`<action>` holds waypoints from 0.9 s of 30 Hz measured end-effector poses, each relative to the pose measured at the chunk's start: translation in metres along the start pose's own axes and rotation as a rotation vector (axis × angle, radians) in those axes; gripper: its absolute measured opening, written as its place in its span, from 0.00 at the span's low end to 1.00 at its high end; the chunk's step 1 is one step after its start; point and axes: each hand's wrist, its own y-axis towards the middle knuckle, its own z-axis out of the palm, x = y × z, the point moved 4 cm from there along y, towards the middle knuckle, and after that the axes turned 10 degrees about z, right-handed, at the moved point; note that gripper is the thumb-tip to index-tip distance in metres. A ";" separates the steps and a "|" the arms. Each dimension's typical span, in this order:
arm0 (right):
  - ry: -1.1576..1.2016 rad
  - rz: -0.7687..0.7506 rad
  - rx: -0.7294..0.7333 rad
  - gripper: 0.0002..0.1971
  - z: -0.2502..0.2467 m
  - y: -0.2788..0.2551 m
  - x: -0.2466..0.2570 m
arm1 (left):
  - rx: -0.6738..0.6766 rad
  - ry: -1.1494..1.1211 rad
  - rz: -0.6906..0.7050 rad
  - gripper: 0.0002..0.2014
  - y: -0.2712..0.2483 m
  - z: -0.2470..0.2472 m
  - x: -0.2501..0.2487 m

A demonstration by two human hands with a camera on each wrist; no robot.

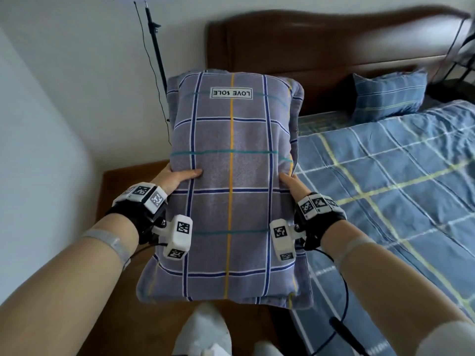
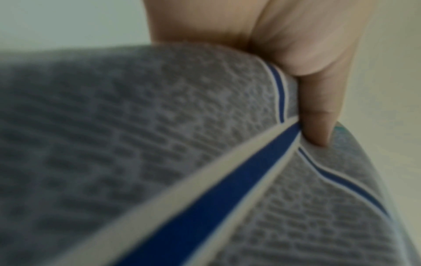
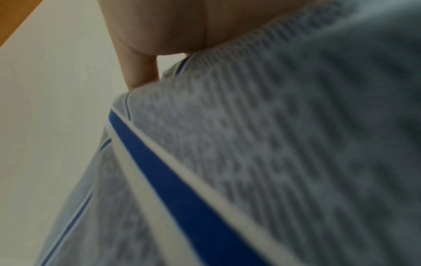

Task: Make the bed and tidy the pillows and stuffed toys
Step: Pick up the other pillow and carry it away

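Observation:
A grey checked pillow point(image 1: 231, 181) with blue, yellow and teal stripes and a "LOVE SOLE" label is held up lengthwise in front of me, at the left side of the bed. My left hand point(image 1: 174, 177) grips its left edge, thumb on top. My right hand point(image 1: 290, 182) grips its right edge. Both wrist views are filled with the grey pillow fabric point(image 2: 159, 144) point(image 3: 273, 144), with the left hand point(image 2: 314, 111) and the right hand point(image 3: 139, 70) pressed into it. A second, blue checked pillow point(image 1: 388, 95) leans against the headboard. No stuffed toys are in view.
The bed carries a blue checked quilt point(image 1: 385, 188), fairly smooth. A dark wooden headboard point(image 1: 321, 47) runs along the back. A brown wooden nightstand point(image 1: 115, 186) sits below the pillow on the left, with a black stand and cable point(image 1: 156, 52) by the white wall.

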 end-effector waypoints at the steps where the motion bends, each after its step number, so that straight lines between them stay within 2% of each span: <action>1: 0.005 0.005 0.006 0.10 0.005 0.023 0.007 | -0.007 0.007 -0.015 0.42 0.026 -0.002 -0.001; 2: 0.012 0.011 0.004 0.10 0.011 0.047 0.014 | -0.003 0.007 -0.023 0.41 0.055 -0.003 -0.002; 4: 0.021 0.017 -0.012 0.09 0.020 0.095 0.027 | 0.013 0.017 -0.010 0.30 0.110 -0.001 -0.009; 6: 0.044 0.010 -0.048 0.07 0.030 0.144 0.043 | 0.021 0.009 -0.009 0.24 0.169 0.000 -0.016; 11: 0.104 0.036 -0.130 0.08 0.041 0.252 0.084 | 0.104 0.066 -0.060 0.26 0.304 0.012 -0.046; 13: 0.122 0.048 -0.164 0.11 0.036 0.282 0.097 | 0.138 0.107 -0.059 0.22 0.356 0.027 -0.056; 18: 0.169 0.040 -0.312 0.10 -0.007 0.347 0.119 | 0.287 0.197 -0.082 0.21 0.467 0.100 -0.075; 21: 0.243 0.046 -0.391 0.07 -0.043 0.391 0.129 | 0.403 0.227 -0.072 0.25 0.526 0.158 -0.078; 24: 0.312 0.057 -0.463 0.13 -0.071 0.427 0.144 | 0.485 0.279 -0.072 0.27 0.578 0.209 -0.083; 27: 0.376 0.046 -0.508 0.09 -0.092 0.459 0.158 | 0.551 0.318 -0.070 0.25 0.625 0.252 -0.090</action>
